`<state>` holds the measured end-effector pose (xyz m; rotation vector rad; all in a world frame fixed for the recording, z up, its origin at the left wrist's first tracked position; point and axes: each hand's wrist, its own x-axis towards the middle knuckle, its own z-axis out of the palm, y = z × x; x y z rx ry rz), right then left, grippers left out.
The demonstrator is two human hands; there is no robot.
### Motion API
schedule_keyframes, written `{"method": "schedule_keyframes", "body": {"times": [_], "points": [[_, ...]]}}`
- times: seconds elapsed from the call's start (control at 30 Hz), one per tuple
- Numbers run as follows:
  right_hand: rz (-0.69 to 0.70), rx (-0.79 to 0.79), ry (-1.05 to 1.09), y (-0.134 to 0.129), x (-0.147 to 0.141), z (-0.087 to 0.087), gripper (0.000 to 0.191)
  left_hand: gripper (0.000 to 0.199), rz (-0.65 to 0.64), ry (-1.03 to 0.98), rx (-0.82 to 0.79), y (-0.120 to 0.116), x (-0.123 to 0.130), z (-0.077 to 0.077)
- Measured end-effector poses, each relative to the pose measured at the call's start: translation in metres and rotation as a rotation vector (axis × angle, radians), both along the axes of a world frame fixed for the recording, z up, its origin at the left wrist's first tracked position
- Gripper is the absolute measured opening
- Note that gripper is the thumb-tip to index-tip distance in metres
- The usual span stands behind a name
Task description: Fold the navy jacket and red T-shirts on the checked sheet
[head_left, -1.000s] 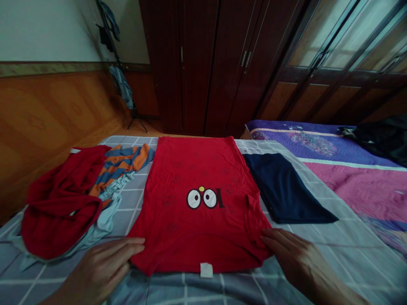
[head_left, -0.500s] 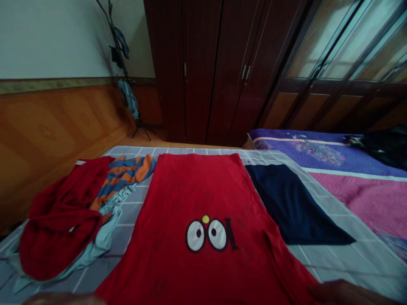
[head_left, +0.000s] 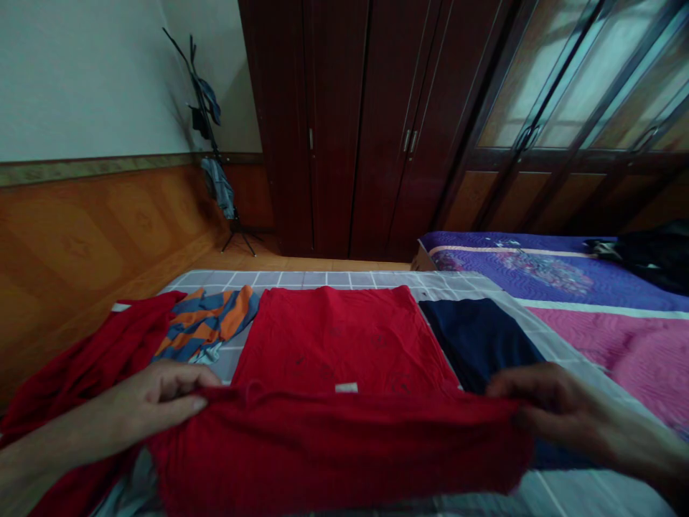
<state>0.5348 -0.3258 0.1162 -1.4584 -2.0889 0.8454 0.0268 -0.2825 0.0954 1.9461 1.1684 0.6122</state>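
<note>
A red shirt [head_left: 344, 337] lies partly flat in front of me, its near end lifted off the bed and folded over. My left hand [head_left: 169, 395] pinches the raised edge at its left side. On the other side, my right hand [head_left: 554, 406] grips the same raised edge, slightly blurred. Between them the cloth is stretched wide, and a small white label shows near its middle. The printed eyes on the shirt front are hidden now. Under the shirt is a grey checked sheet [head_left: 371, 280].
To the left are another red garment [head_left: 102, 359] and an orange and blue checked cloth [head_left: 209, 319], with light blue cloth beneath. Dark navy folded cloth [head_left: 479, 330] lies right. Beyond are a purple and pink bed [head_left: 581, 287], a wardrobe [head_left: 344, 129] and a coat stand [head_left: 207, 122].
Both hands have come up into view, raising the shirt's near end and bringing it forward over the rest. The printed eyes have gone out of sight. The view has tilted up slightly.
</note>
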Motion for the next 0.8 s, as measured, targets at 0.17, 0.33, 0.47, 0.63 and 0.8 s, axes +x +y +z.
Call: {"method": "schedule_keyframes", "body": {"times": [0.17, 0.33, 0.47, 0.63, 0.8], "points": [[-0.055, -0.283, 0.280, 0.108, -0.016, 0.033, 0.019, 0.023, 0.109, -0.212, -0.268, 0.106, 0.011, 0.032], [-0.188, -0.299, 0.416, 0.193, -0.013, -0.010, 0.012, 0.040, 0.273, -0.379, -0.288, 0.184, 0.037, -0.003], [-0.292, -0.296, 0.422, 0.223, -0.012, -0.051, 0.014, 0.050, 0.402, -0.402, -0.310, 0.210, 0.046, -0.052], [-0.280, -0.313, 0.438, 0.220, -0.011, -0.069, 0.028, 0.055, 0.352, -0.395, -0.266, 0.201, 0.043, -0.065], [-0.367, -0.207, 0.618, 0.222, -0.016, -0.068, 0.037, 0.052, 0.372, -0.269, -0.104, 0.202, 0.054, -0.057]]}}
